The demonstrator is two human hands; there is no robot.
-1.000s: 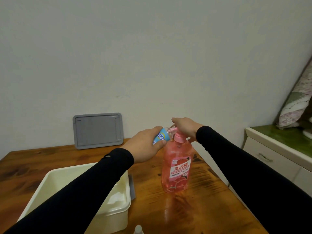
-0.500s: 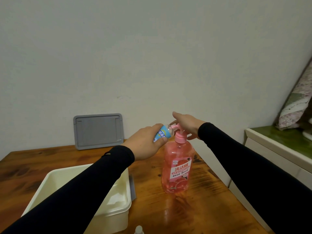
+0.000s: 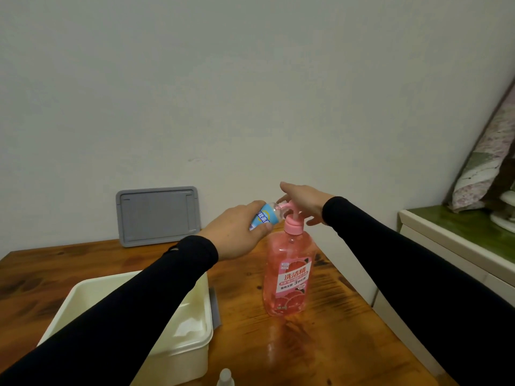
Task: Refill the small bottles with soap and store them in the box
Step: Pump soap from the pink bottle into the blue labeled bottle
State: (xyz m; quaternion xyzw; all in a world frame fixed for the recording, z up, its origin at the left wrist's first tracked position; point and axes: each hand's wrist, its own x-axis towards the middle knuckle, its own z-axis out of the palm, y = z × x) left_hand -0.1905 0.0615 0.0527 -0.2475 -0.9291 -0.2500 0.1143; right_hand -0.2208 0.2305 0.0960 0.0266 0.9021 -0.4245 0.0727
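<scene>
A tall pink soap bottle (image 3: 288,277) with a pump head stands upright on the wooden table (image 3: 320,344). My left hand (image 3: 237,235) grips a small bottle (image 3: 266,217) with a blue label, tilted so its open mouth meets the pump spout. My right hand (image 3: 305,201) lies flat on top of the pump, fingers spread. A cream plastic box (image 3: 195,344) sits at the front left, partly hidden by my left sleeve. The tip of another small bottle (image 3: 225,378) shows at the bottom edge.
A grey lid (image 3: 157,215) leans against the wall at the back of the table. A white cabinet with a green top (image 3: 459,235) stands to the right, beyond the table edge, with a patterned pillow (image 3: 485,168) above it.
My right hand has risen with the pump head, its fingers now stretched out. My left hand keeps the small bottle at the spout, a little higher than before.
</scene>
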